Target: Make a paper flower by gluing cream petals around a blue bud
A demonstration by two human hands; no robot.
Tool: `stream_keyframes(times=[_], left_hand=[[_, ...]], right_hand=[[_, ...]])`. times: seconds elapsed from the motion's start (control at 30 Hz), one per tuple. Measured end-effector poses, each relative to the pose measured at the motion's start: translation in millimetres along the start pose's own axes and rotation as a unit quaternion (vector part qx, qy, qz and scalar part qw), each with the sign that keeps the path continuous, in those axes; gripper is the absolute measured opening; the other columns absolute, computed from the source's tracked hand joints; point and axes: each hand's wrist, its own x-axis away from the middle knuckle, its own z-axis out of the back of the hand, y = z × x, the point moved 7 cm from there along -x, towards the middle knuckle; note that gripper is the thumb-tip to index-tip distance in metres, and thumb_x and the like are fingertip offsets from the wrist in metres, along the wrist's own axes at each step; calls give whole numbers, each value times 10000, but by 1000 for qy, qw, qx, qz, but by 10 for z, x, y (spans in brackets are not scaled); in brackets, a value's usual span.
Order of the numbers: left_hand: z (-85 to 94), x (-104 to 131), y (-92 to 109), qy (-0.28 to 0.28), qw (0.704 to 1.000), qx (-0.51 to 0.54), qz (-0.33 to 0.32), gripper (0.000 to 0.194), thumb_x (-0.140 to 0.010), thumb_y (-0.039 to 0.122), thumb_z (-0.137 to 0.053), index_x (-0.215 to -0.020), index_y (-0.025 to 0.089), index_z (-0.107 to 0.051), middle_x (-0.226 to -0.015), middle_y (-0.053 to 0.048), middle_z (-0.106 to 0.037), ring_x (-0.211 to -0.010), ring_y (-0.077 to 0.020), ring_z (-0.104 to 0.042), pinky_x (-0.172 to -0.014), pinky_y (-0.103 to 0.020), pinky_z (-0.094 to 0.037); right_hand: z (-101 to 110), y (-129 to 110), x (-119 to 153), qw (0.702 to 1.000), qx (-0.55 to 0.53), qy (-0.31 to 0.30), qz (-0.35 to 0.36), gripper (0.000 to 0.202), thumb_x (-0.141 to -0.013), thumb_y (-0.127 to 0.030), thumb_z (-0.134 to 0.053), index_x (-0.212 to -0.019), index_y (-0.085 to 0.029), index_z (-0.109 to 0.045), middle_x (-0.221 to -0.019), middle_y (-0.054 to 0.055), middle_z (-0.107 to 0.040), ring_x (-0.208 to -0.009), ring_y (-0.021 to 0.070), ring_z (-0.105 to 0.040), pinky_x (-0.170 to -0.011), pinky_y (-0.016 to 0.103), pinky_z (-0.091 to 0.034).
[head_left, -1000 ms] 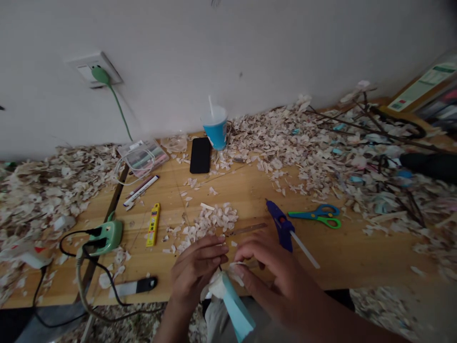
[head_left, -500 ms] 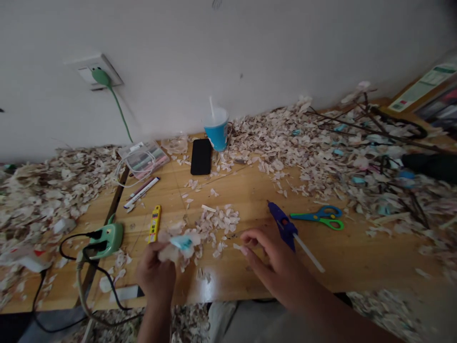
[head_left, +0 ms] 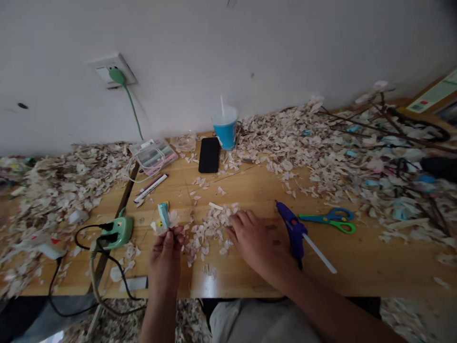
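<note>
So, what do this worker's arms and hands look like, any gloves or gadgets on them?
The left hand and right hand are ordinary human ones, without gloves. No sleeves show on the forearms, nor any watch or cable. Grey clothing shows at the bottom.

A narrow, light-blue, paper-like piece (head_left: 163,214) with pale petals around its lower end is pinched in the left hand's grip (head_left: 167,250), its wider end pointing away from the person. To its right, a loose pile of small pinkish-white petals (head_left: 205,234) lies scattered flat on the table (head_left: 235,278), the right hand's grip (head_left: 252,240) at its right edge.
</note>
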Motion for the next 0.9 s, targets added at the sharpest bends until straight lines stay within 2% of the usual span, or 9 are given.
stream_keyframes(times=[0.13, 0.23, 0.33, 0.43, 0.53, 0.63, 0.8, 0.9], left_hand=[[-57, 63, 92, 5, 1000, 1, -19, 403, -541, 402, -950, -777, 159, -733, -783, -38, -764, -602, -92, -634, -624, -210, -583], [-127, 114, 108, 4, 1000, -7, -22, 400, -538, 405, -951, -759, 161, -723, -776, -41, -766, -602, -99, -639, -619, -213, -586], [-242, 185, 54, -11, 1000, 0, -8, 390, -576, 410, -934, -801, 170, -724, -777, -40, -768, -596, -102, -641, -613, -212, -581], [-390, 274, -68, -42, 999, 9, 29, 371, -624, 413, -909, -842, 176, -724, -792, -49, -776, -562, -98, -630, -594, -215, -569], [-497, 345, -163, -60, 997, 11, 47, 363, -640, 415, -900, -846, 175, -722, -806, -66, -784, -550, -96, -621, -586, -213, -554], [-555, 381, -196, -66, 997, 8, 46, 355, -652, 420, -893, -843, 175, -721, -809, -67, -786, -555, -91, -613, -598, -205, -542], [-637, 422, -212, -79, 996, -14, 45, 371, -649, 447, -889, -834, 176, -717, -779, -62, -781, -569, -94, -613, -602, -194, -526], [-679, 444, -234, -86, 995, -27, 48, 372, -664, 454, -877, -846, 175, -712, -782, -60, -782, -569, -88, -608, -606, -189, -519]], right_hand=[[-47, 4, -33, 1000, -1, 8, 2, 36, -910, -147, -648, -915, -162, -680, -966, 123, -671, -956, 302, -584, -782, 418, -482], [24, 48, -21, 999, -29, 29, -3, 103, -933, -122, -597, -901, -170, -682, -949, 110, -679, -957, 284, -594, -813, 409, -485], [129, 116, 9, 995, -80, 57, -17, 118, -960, -136, -564, -944, -184, -671, -972, 74, -691, -947, 222, -621, -842, 341, -502], [178, 201, 53, 990, -118, 69, -37, 143, -996, -157, -510, -1002, -192, -648, -905, 31, -697, -809, 155, -646, -731, 257, -519], [177, 251, 115, 990, -120, 66, -40, 128, -981, -156, -533, -1042, -182, -643, -974, 58, -698, -901, 192, -648, -795, 301, -529], [158, 197, 190, 994, -102, 35, -3, 168, -915, -146, -640, -1075, -192, -664, -1082, 83, -675, -1036, 256, -602, -907, 390, -511], [132, 85, 233, 998, -59, -5, 32, 256, -921, -107, -615, -1161, -180, -667, -1141, 113, -651, -1073, 281, -559, -925, 421, -501], [79, 88, 185, 998, -35, -17, 40, 270, -894, -55, -618, -1134, -161, -682, -1146, 133, -650, -1070, 297, -551, -899, 428, -498]])
